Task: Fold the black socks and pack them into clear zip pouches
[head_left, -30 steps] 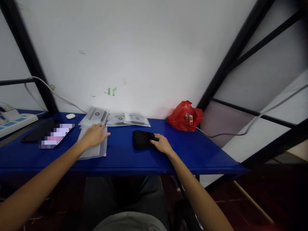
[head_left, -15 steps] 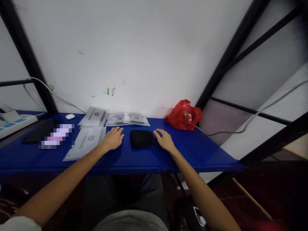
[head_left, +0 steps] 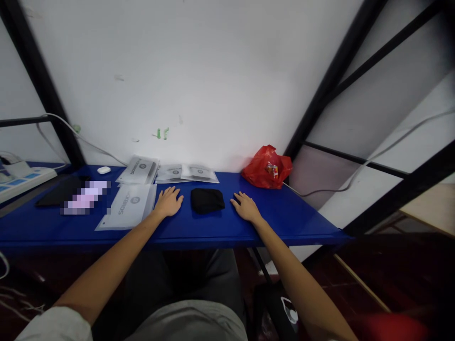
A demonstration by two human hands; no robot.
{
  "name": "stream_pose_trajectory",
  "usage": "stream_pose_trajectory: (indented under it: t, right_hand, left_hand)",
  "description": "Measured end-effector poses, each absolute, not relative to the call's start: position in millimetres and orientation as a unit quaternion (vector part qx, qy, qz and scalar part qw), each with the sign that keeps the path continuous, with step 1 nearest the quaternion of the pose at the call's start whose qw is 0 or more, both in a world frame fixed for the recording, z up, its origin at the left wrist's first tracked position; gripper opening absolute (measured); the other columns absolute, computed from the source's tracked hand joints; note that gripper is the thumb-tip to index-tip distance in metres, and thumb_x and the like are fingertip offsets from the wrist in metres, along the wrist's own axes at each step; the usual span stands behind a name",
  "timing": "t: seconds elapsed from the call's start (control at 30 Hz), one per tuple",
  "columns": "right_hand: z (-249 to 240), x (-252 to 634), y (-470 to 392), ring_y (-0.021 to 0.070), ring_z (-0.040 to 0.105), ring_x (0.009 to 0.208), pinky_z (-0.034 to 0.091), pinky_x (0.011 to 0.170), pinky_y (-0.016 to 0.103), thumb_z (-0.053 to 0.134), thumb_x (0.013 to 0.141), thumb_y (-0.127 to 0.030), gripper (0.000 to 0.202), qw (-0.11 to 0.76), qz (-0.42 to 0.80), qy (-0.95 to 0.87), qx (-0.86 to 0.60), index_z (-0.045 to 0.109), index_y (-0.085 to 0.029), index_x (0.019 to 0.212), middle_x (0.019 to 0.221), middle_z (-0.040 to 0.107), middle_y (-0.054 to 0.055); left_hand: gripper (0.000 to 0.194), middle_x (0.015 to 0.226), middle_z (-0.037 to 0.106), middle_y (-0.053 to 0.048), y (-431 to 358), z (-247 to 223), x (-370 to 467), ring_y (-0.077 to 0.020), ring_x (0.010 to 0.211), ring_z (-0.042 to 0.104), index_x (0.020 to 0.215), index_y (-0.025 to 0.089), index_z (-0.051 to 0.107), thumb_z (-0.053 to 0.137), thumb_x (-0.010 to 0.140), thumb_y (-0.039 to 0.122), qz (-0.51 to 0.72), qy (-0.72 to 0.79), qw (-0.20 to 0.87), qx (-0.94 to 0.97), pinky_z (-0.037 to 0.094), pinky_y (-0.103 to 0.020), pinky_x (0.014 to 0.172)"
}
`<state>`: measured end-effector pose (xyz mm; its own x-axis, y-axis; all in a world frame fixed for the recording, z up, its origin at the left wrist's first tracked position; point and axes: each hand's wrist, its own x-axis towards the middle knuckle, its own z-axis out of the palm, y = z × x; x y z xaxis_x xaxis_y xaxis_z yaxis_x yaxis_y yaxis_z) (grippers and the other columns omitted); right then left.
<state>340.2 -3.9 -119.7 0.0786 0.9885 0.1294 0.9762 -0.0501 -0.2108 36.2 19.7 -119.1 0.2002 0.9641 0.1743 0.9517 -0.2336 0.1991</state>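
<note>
A folded black cloth bundle (head_left: 207, 201) lies on the blue tabletop (head_left: 213, 229) between my two hands. My left hand (head_left: 169, 201) rests flat to the left of it, fingers spread, beside the right edge of a frosted zip bag (head_left: 130, 206) with grey lettering. To the right of the bundle, my right hand (head_left: 245, 206) lies palm down with its fingers apart, holding nothing. Neither hand touches the bundle.
More frosted bags (head_left: 140, 170) lie along the wall. A red plastic bag (head_left: 265, 168) with packets stands at the back right. On the left are a white earbud case (head_left: 104, 170), a dark tablet-like slab (head_left: 59, 192) and a power strip (head_left: 30, 180).
My right hand has moved off the black bundle's right edge, leaving a gap. The left hand stays flat in about the same place. The view has shifted slightly.
</note>
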Motion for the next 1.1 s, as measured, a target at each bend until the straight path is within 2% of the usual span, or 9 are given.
stream_pose_trajectory:
  t: [0.8,0.87,1.0,1.1]
  right_hand:
    - [-126,346,-2,0.0255,0.034,0.134,0.025,0.109,0.042,0.041,0.091,-0.039,0.048,0.173,0.017,-0.675,-0.717,0.049,-0.014,0.131,0.142,0.042,0.014]
    - [-126,346,-2,0.0254,0.034,0.134,0.026,0.109,0.042,0.041,0.091,-0.039,0.048,0.174,0.018,-0.675,-0.717,0.050,-0.013,0.131,0.142,0.042,0.014]
    - [-126,345,-2,0.0256,0.034,0.134,0.026,0.109,0.042,0.042,0.091,-0.039,0.048,0.178,0.018,-0.673,-0.717,0.050,-0.013,0.130,0.142,0.042,0.014]
    - [-125,345,-2,0.0253,0.035,0.134,0.026,0.109,0.042,0.043,0.090,-0.038,0.047,0.182,0.016,-0.672,-0.718,0.051,-0.014,0.130,0.141,0.043,0.014]
  left_hand:
    - [0.052,0.147,0.035,-0.010,17,-115,30,-0.0268,0.136,0.027,0.134,0.018,0.044,0.030,0.091,0.044,0.132,0.571,0.053,0.809,0.020,-0.048,0.110]
    - [0.048,0.143,0.040,-0.011,17,-111,32,-0.0276,0.133,0.033,0.131,0.017,0.047,0.034,0.091,0.040,0.133,0.569,0.045,0.810,0.025,-0.046,0.107]
    - [0.041,0.130,0.051,-0.012,7,-94,55,-0.0251,0.120,0.044,0.124,0.014,0.052,0.034,0.088,0.020,0.159,0.563,0.018,0.811,0.037,-0.038,0.098]
    - [0.039,0.118,0.056,-0.011,-13,-81,89,-0.0248,0.108,0.048,0.120,0.015,0.055,0.035,0.086,0.015,0.193,0.504,-0.027,0.841,0.040,-0.037,0.091]
